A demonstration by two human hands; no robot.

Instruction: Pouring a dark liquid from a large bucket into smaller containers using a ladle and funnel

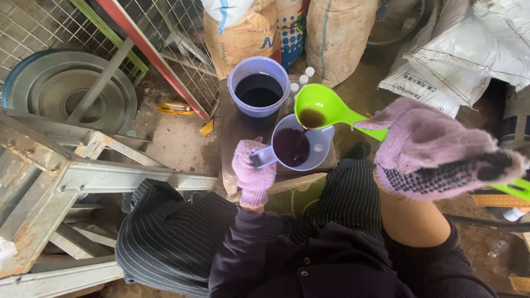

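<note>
Head view: a person looks down at two gloved hands.
Left hand (253, 172): wrapped around the jug (298, 147) handle.
Right hand (436, 152): wrapped around the green ladle (320, 107), above the jug.
Bucket (259, 85): just behind the jug, dark liquid inside.

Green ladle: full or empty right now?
Partly full: the ladle, held by the right hand above the jug, shows a brown pool in its bowl.
</note>
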